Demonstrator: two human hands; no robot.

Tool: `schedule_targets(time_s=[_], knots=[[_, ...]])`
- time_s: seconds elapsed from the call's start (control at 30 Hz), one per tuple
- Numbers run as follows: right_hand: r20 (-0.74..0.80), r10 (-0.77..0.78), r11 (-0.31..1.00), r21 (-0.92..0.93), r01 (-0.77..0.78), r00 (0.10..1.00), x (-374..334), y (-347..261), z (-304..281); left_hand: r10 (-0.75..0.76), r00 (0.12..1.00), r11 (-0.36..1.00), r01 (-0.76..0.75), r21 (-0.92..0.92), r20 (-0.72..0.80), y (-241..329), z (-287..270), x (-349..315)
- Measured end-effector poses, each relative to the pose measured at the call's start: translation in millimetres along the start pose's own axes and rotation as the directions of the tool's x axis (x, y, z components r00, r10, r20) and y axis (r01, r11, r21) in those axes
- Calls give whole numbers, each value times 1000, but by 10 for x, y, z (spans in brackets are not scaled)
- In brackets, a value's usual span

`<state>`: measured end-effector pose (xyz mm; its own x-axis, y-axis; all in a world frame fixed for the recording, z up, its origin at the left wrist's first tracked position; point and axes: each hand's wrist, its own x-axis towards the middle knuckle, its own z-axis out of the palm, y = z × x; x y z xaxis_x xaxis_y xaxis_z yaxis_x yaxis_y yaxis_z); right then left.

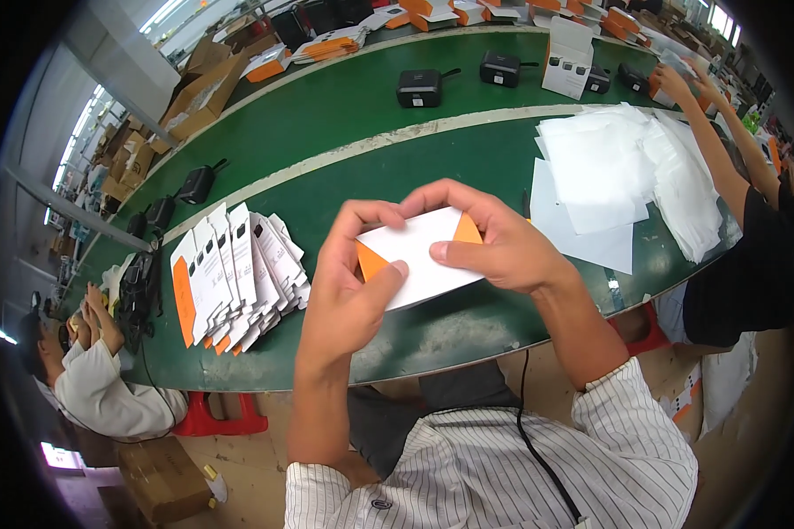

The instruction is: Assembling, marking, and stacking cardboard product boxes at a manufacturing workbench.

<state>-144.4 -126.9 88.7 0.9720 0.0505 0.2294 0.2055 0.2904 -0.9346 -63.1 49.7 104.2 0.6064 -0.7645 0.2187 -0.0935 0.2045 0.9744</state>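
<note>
Between my two hands, above the green table, is a white carton with orange corner flaps. My left hand grips its left side, the thumb lying on the white face and the fingers bent over the far edge. On the right side my right hand holds it the same way, with its thumb pressed on the face. The carton's underside is hidden. Left of my hands lies a fanned stack of flattened white and orange cartons. White sheets are piled to the right, beyond my right hand.
Black cases with straps stand spaced along the green belt behind the table's pale edge strip. An upright open carton is at the back. Co-workers sit at both sides: one's hands at right, another's sleeve at left. Dark cables lie left.
</note>
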Motion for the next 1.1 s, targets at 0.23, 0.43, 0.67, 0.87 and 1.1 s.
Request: schedule_targets(time_s=[0.23,0.43,0.67,0.87,1.1], knots=[[-51,-78,982,171,86,996,54,57,-67,183,945,654,-323,684,271,197,-74,-10],[-206,18,978,-200,-60,978,38,-107,-327,342,851,929,-240,283,-400,110,-460,-239],[-51,130,987,105,-124,990,363,137,-230,-147,937,825,-61,-561,-318,-770,-74,-9],[-243,-170,852,-523,18,955,1580,18,-1147,280,953,660,-101,745,-119,-103,-568,-511],[-190,-286,442,-896,-47,939,2491,1115,-2528,-74,945,-132,308,942,-319,88,-1888,-1197]])
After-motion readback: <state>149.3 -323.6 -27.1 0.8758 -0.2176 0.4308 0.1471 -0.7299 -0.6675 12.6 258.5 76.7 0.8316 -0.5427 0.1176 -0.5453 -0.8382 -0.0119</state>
